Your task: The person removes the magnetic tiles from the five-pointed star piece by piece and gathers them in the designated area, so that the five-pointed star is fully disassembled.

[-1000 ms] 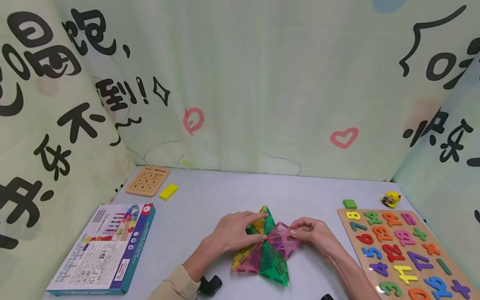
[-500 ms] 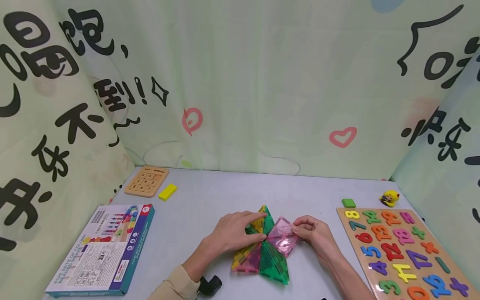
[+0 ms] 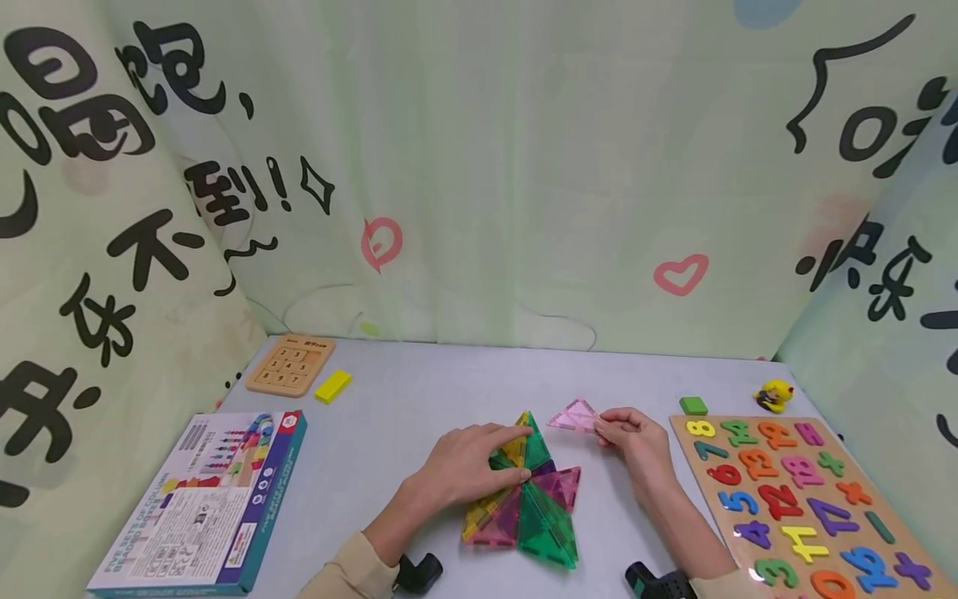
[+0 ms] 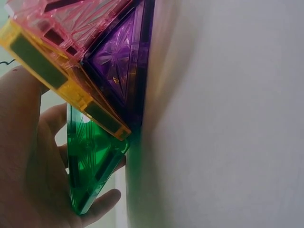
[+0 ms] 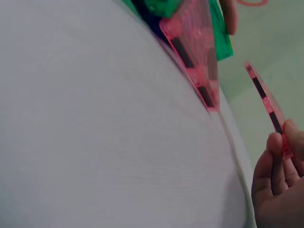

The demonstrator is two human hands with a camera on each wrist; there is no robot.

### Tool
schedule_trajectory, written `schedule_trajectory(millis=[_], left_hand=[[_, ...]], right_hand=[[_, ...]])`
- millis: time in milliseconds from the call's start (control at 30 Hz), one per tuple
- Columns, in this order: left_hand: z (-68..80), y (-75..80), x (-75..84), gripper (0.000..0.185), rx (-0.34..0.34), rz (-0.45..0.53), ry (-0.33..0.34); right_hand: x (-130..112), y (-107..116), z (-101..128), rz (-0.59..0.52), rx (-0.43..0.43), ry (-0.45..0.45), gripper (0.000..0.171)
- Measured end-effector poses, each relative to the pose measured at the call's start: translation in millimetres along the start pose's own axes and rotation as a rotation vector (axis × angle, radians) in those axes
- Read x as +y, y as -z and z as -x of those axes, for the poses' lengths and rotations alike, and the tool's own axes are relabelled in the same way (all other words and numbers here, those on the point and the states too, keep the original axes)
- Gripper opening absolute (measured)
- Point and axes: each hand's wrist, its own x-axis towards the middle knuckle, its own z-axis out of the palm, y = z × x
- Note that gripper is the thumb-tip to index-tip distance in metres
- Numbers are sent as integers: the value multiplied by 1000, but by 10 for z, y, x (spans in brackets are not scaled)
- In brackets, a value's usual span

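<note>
- Fingers of my right hand (image 3: 636,439) are pinching a pink triangle tile (image 3: 573,416), lifted off the bench (image 3: 419,391).
- My left hand (image 3: 467,466) is pressing straight fingers on the tile cluster (image 3: 535,507).

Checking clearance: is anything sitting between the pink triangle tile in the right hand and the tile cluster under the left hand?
Nothing visible. The right hand pinches the pink triangle tile in the air, apart from the tile cluster. Only bare table lies between. The left hand rests on the cluster's left side.
</note>
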Motion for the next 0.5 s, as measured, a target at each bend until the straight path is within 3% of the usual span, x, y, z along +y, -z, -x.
schedule_trajectory(millis=[267,367,500], left_hand=[[6,4,-10,61,3,-1,-3],[4,-1,-15,61,5,-3,-10],[2,-3,-19,61,2,-2,-16]], right_hand=[[-110,-62,-485,135,125,16,25],[-138,-93,-628,186,168,-5,22],[-158,-151,-765,284,202,33,20]])
